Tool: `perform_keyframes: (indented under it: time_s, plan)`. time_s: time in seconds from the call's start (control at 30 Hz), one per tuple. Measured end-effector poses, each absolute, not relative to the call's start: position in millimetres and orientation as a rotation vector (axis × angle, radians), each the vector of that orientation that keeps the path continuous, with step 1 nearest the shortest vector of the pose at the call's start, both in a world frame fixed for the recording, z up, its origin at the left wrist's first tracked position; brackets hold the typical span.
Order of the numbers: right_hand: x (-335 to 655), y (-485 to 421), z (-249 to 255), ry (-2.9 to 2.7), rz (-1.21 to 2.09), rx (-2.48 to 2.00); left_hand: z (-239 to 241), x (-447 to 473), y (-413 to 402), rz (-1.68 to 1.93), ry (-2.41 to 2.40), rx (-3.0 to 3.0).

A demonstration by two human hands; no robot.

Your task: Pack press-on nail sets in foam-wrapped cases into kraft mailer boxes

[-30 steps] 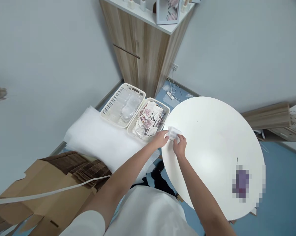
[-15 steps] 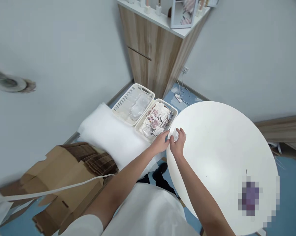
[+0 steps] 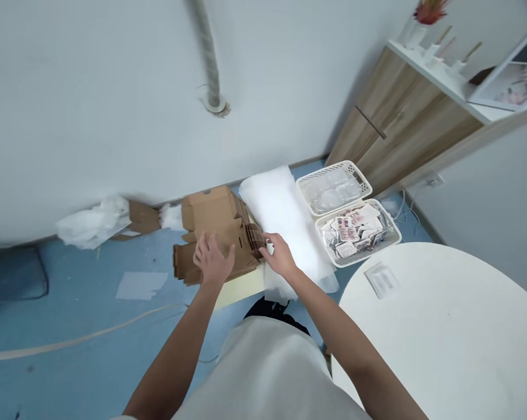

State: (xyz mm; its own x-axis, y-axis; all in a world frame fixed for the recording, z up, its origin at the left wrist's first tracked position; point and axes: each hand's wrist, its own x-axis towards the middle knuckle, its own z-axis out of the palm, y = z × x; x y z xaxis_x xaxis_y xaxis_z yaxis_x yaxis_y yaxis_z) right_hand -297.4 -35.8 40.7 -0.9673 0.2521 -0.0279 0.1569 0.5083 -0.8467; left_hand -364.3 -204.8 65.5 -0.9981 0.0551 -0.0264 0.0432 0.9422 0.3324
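Note:
A stack of flattened brown cardboard boxes (image 3: 217, 216) lies near the wall, with the layered edges of several sheets showing on its right side. My left hand (image 3: 213, 259) rests over the front of the stack, its fingers spread on the cardboard. At the right edge, the thumb and fingers of my right hand (image 3: 278, 254) close on a cardboard box; the fingertips are partly hidden against the layers. On the white round table (image 3: 438, 326) lies a small clear-and-white packet (image 3: 381, 280), apart from both hands.
White foam sheets (image 3: 285, 216) lie right of the cardboard. Beyond them are a white basket of clear packets (image 3: 333, 189) and another basket of printed cards (image 3: 357, 230). A wooden cabinet (image 3: 403, 111) fills the corner. A pale strap (image 3: 83, 337) crosses the blue floor.
My view has swung left. Both hands have moved from the table's edge to the cardboard stack. The small packet that was in my hands now lies on the table.

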Motion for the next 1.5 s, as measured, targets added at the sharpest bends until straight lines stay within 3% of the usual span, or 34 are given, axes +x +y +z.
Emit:
perform_keyframes:
  time_s: [0.13,0.3,0.5,0.73,1.2,1.4,1.5]
  plan:
    - [-312.7,-61.8,41.4,-2.864,1.138,-0.215,52.6,-355.5,-246.3,0.331,3.02,-0.137]
    - [-322.9,-76.1,42.3,-3.039,0.746,-0.113,42.8,-339.3,-245.1,0.306,2.91,0.214]
    - [-323.2,-82.3,45.9,-3.109,0.672,-0.23,37.2,-329.7,-232.6,0.463,2.698,0.452]
    - [-325.3,-89.9,54.7,-3.143,0.557,-0.411,34.9,-335.8,-272.2,0.466,2.714,0.559]
    - [-312.6,-97.1,54.0,-2.611,1.399,-0.881,40.3,-364.6,-306.1,0.75,2.527,0.914]
    - [-288.8,-123.7,60.4,-2.41,1.185,-0.826,33.5,-374.0,-308.3,0.613,2.549,1.07]
    - [-278.0,-146.9,59.0,-2.463,1.321,-0.774,33.4,-373.7,-310.5,0.591,2.587,1.071]
